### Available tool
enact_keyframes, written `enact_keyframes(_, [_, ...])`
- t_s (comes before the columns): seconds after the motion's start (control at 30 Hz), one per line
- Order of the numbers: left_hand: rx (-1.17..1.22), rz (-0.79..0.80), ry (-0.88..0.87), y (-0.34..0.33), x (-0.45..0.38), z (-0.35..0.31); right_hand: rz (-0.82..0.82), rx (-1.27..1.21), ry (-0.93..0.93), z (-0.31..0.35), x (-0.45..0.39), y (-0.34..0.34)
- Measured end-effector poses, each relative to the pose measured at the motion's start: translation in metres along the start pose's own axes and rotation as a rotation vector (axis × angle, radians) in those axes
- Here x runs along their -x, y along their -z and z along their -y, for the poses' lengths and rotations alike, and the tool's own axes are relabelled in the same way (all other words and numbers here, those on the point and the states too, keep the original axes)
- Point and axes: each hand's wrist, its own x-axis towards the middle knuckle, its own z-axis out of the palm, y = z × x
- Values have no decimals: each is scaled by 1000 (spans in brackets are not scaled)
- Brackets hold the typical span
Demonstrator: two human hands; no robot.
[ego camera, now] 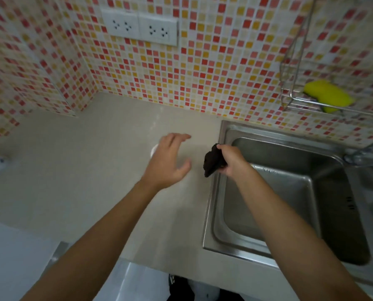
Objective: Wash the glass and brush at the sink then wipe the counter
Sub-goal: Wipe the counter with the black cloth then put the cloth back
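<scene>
Head view looks down on a pale, smooth counter (94, 170) beside a steel sink (268, 135), and the step in hand looks like the last one, wiping the counter. The right hand (232, 160) is closed around a dark, crumpled cloth (212, 160), bunched and rough-looking, held at the sink's left rim, just over the edge of the counter. The left hand (168, 161) is empty, fingers spread wide, palm down over the counter; whether it touches the surface I cannot tell. Just behind it a small white round thing (153, 149) peeks out, mostly hidden, perhaps the rim of the glass, though that cannot be told. No brush can be made out. The sink basin is brushed metal with rounded corners and seems empty and wet-looking; a tap (363, 153) juts in from the right. Above it a wire rack (289, 92) hangs on the mosaic-tiled wall and holds a yellow sponge (328, 94), soft and oblong. Next, I judge, the cloth needs to be flattened on the counter and swept across it, and the white thing lifted or moved aside so the surface beneath gets wiped.
</scene>
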Motion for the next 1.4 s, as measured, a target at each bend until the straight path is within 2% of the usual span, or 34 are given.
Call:
enact_keyframes(0.07, [-32, 309, -9, -23, -9, -21, -1, -69, 14, 8, 10, 13])
enact_keyframes(0.13, [19, 444, 58, -45, -16, -40, -11, -111, 29, 14, 18, 29])
enact_keyframes(0.2, [86, 391, 44, -57, -24, -58, 0, -144, 30, 20, 27, 50])
enact_keyframes(0.27, [108, 307, -51, -61, -36, -77, 18, -131, 60, 25, 38, 79])
enact_keyframes(0.37, [113, 252, -151, -67, -59, -108, 121, 50, 130, 34, 58, 129])
enact_keyframes(0.5, [147, 198, -199, -75, -88, -154, 313, 226, 236, 51, 90, 201])
enact_keyframes(0.57, [222, 191, -208, -78, -100, -175, 341, 309, 330, 60, 105, 231])
enact_keyframes(0.77, [232, 140, -234, -94, -122, -238, -18, 538, 659, 91, 118, 293])
enact_keyframes(0.83, [241, 114, -218, -96, -127, -256, -75, 660, 770, 99, 116, 308])
enact_keyframes(0.9, [240, 115, -178, -99, -132, -270, -49, 653, 832, 104, 113, 319])
enact_keyframes(1.0, [256, 173, -146, -104, -138, -290, -13, 499, 763, 107, 108, 333])
enact_keyframes(1.13, [225, 205, -156, -113, -147, -311, 17, 375, 892, 113, 108, 352])
enact_keyframes(1.27, [182, 132, -146, -122, -156, -325, -36, 598, 1098, 113, 100, 369])
enact_keyframes(1.4, [172, 95, -136, -130, -163, -336, -9, 706, 1076, 111, 103, 369])
